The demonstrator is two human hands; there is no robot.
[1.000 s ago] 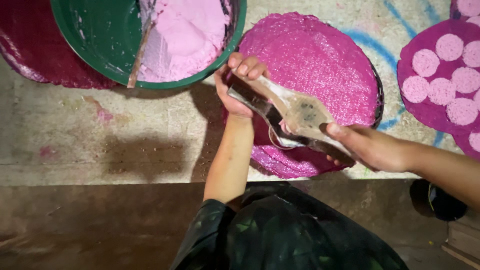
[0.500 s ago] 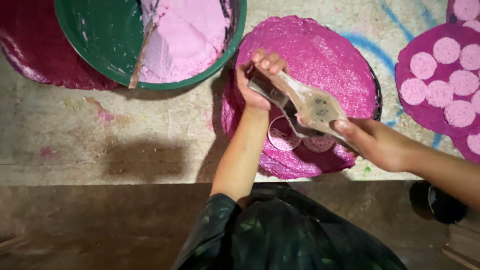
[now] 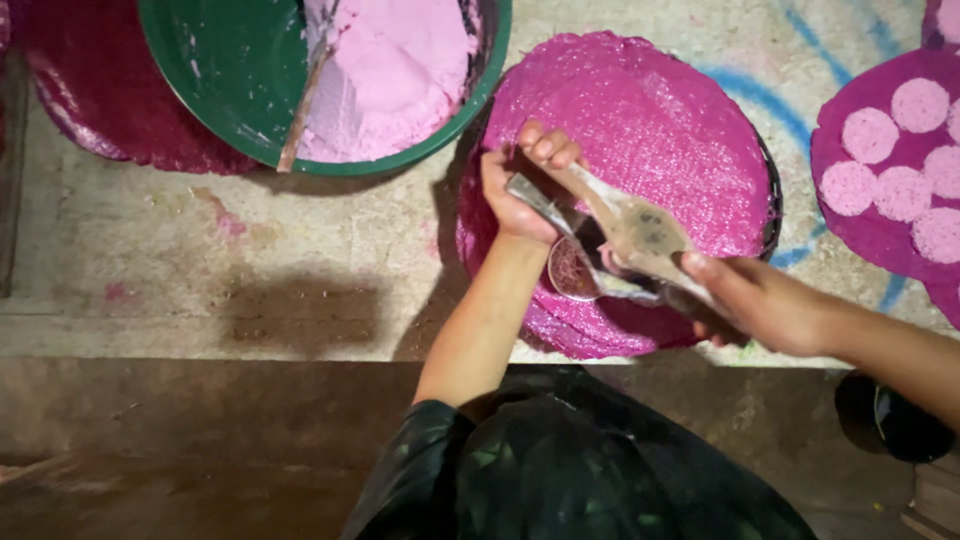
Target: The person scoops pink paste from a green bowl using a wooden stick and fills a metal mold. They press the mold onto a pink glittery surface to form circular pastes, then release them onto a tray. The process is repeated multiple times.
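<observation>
My left hand (image 3: 522,188) grips the far end of a long wood-and-metal press tool (image 3: 640,232). My right hand (image 3: 765,303) is closed on the tool's near handle. Both hands hold it over the near part of a round magenta woven tray (image 3: 660,110). A small round mould (image 3: 572,268), dark pink inside, shows under the tool, just above the tray. My left forearm reaches up from my dark green sleeve at the bottom.
A green basin (image 3: 200,100) of pale pink paste (image 3: 390,70), with a stick (image 3: 305,95) leaning in it, stands at the top left. At the right, another magenta tray (image 3: 870,235) carries several pink discs (image 3: 920,105). A dark magenta tray (image 3: 80,90) lies far left on the stained concrete ledge (image 3: 250,250).
Both hands and the tool have shifted away from me and to the right, further onto the magenta tray. The round mould now shows under the tool.
</observation>
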